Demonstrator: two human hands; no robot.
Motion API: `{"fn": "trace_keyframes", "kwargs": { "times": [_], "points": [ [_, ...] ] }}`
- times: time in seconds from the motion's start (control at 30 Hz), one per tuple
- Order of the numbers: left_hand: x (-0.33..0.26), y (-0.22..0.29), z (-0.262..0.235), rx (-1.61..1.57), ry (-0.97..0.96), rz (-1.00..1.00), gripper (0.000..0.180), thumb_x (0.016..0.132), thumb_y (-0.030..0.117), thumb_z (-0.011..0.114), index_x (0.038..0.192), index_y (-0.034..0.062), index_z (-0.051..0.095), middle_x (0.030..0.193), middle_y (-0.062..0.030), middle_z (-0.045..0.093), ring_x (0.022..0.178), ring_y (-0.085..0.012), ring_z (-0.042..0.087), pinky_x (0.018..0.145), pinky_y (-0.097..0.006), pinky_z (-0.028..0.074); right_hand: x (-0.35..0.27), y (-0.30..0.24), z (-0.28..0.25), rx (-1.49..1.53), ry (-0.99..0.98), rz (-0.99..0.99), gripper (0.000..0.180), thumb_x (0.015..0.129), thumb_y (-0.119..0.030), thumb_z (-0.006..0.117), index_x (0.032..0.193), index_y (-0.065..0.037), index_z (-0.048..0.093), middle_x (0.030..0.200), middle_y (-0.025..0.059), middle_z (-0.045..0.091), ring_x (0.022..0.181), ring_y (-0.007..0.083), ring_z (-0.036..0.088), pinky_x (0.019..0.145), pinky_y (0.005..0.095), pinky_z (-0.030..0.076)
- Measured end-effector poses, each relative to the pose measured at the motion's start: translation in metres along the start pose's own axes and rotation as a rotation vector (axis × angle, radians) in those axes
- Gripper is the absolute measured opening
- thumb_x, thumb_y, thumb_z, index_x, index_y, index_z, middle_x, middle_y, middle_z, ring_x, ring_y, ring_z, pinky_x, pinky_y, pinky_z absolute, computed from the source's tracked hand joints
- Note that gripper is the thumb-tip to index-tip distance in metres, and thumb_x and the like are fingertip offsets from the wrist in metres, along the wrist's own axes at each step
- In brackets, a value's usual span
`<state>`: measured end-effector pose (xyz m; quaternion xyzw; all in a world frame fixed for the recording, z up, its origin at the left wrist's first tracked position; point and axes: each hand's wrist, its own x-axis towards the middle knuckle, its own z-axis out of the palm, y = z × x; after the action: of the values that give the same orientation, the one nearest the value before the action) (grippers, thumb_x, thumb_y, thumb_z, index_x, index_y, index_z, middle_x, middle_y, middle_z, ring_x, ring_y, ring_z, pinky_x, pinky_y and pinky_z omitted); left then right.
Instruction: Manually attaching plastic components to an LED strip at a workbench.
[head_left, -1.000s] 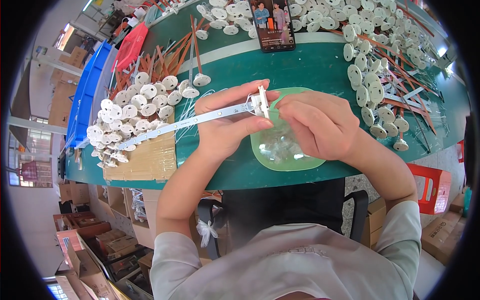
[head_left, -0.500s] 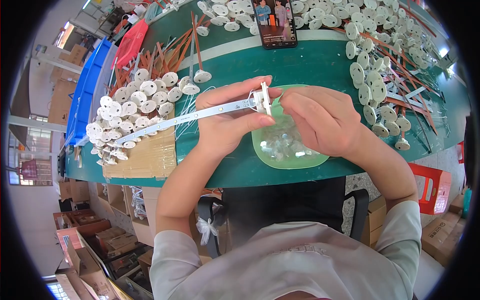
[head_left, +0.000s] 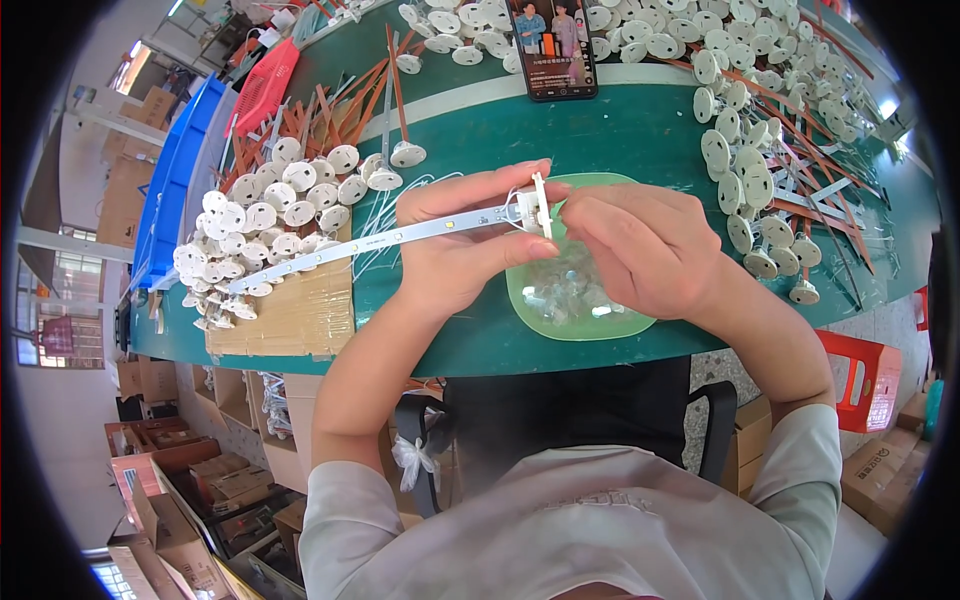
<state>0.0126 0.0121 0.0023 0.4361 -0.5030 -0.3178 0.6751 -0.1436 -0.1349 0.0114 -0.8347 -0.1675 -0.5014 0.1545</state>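
Observation:
My left hand (head_left: 437, 265) is closed around the end of a narrow LED strip (head_left: 370, 243), gripping the white round cap (head_left: 541, 206) fixed there between thumb and fingers. Thin white wires loop beside the cap. The strip slants down to the left, its far end over a pile of similar white-capped pieces (head_left: 262, 216). Against the outer face of the cap, my right hand (head_left: 655, 245) is pinched shut; its fingertips hide whatever they hold. Under both hands stands a light green bowl (head_left: 585, 326) with small clear pieces in it.
Cardboard (head_left: 300, 325) lies under the left pile. A blue tray (head_left: 180, 185) and a red basket (head_left: 265, 88) stand at the far left. A phone (head_left: 556, 85) is at the back. More white-capped strips (head_left: 750, 175) crowd the right. Loose white wires (head_left: 385, 225) lie beside my left hand.
The white cap and the LED strip have shifted slightly to the right, and the cap is a little more edge-on. My right hand stays pinched at the cap.

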Motion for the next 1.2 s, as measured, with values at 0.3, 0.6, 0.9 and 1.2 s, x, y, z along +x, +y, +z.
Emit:
{"fn": "trace_keyframes", "kwargs": {
  "times": [0.3, 0.6, 0.9, 1.2],
  "points": [
    [-0.002, -0.008, 0.008, -0.120, 0.011, 0.055, 0.057, 0.072, -0.009, 0.082, 0.126, -0.0079, 0.063, 0.114, -0.0219, 0.070, 0.106, -0.0272, 0.070, 0.094, -0.039, 0.058, -0.001, -0.004, 0.002, -0.051, 0.027, -0.056, 0.022, 0.074, 0.012, 0.068, 0.094, 0.006, 0.064, 0.086, 0.0159, 0.071, 0.069, 0.0272, 0.071, 0.060, 0.0314, 0.059],
    [-0.003, -0.008, 0.005, -0.148, 0.000, -0.077, 0.064, 0.069, 0.008, 0.090, 0.125, -0.0071, 0.063, 0.119, -0.0221, 0.069, 0.109, -0.0285, 0.069, 0.099, -0.042, 0.055, -0.003, -0.008, 0.005, -0.085, 0.022, -0.016, 0.020, 0.074, 0.011, 0.067, 0.094, 0.006, 0.066, 0.084, 0.0152, 0.071, 0.067, 0.0266, 0.070, 0.059, 0.0306, 0.058],
    [0.006, -0.002, 0.004, -0.191, -0.003, -0.086, 0.094, 0.074, 0.007, 0.087, 0.150, -0.0058, 0.033, 0.118, -0.0200, 0.070, 0.115, -0.0278, 0.067, 0.105, -0.042, 0.049, -0.004, 0.001, 0.010, 0.096, 0.046, 0.093, 0.018, 0.079, 0.010, 0.072, 0.095, 0.004, 0.067, 0.082, 0.0141, 0.072, 0.066, 0.0255, 0.070, 0.059, 0.0301, 0.057],
    [0.006, -0.002, 0.002, -0.166, -0.006, -0.093, 0.088, 0.074, 0.005, 0.086, 0.148, -0.0053, 0.039, 0.120, -0.0202, 0.070, 0.113, -0.0277, 0.068, 0.105, -0.043, 0.049, -0.003, 0.000, 0.008, 0.106, 0.039, 0.093, 0.017, 0.078, 0.012, 0.070, 0.094, 0.005, 0.067, 0.081, 0.0148, 0.072, 0.065, 0.0242, 0.070, 0.059, 0.0283, 0.056]
  ]
}}
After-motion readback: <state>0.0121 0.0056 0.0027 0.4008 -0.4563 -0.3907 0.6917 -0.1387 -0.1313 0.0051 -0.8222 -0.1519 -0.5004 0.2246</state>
